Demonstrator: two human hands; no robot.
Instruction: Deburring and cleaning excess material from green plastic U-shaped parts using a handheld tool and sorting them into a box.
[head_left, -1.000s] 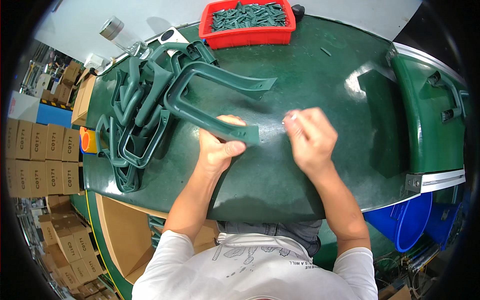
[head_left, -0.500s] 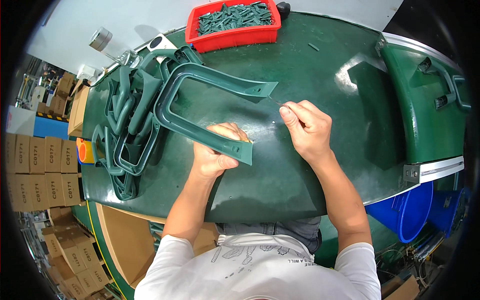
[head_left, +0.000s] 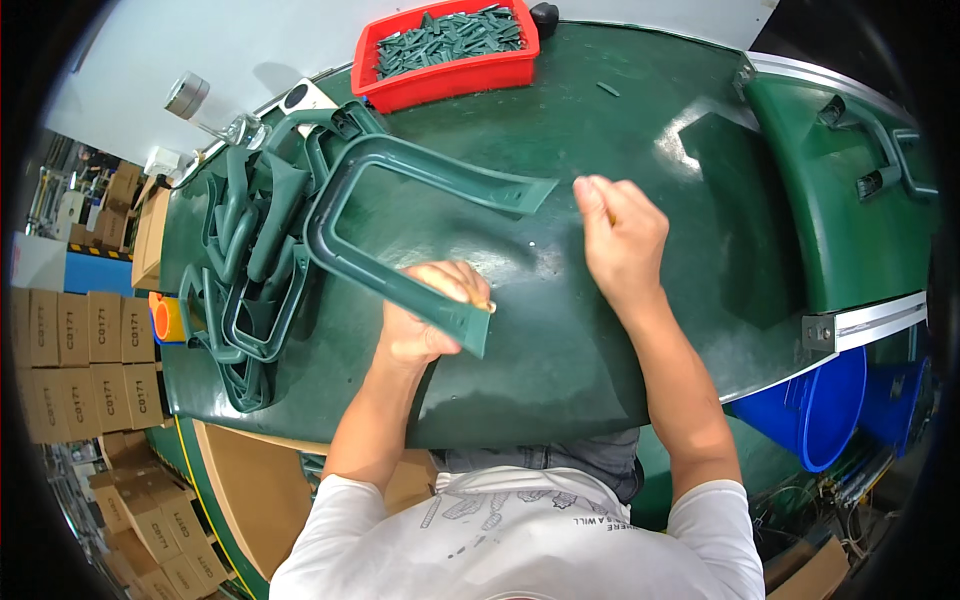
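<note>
My left hand (head_left: 425,310) is closed around the lower leg of a green U-shaped plastic handle (head_left: 450,178), with the thumb below and fingers above. The handle's bend points left, toward a pile of similar green handles (head_left: 282,200). Both flared ends face right, and a small yellowish bit shows at my left fingertips. Just right of the upper end, my right hand (head_left: 625,235) is curled into a fist, apart from the handle. A sliver of something brownish shows between its fingers, too small to name.
A red bin (head_left: 450,82) full of small green strips (head_left: 450,45) stands at the far edge. One loose strip (head_left: 608,89) lies to its right. A clear jar (head_left: 245,130) is at the back left. Blue buckets (head_left: 815,415) stand below the right edge, stacked cartons (head_left: 90,330) at left.
The handle's lower end has swung down and toward me in my left hand. My right hand has curled tighter; the thin piece pinched at the upper end no longer shows. The view shifted slightly.
</note>
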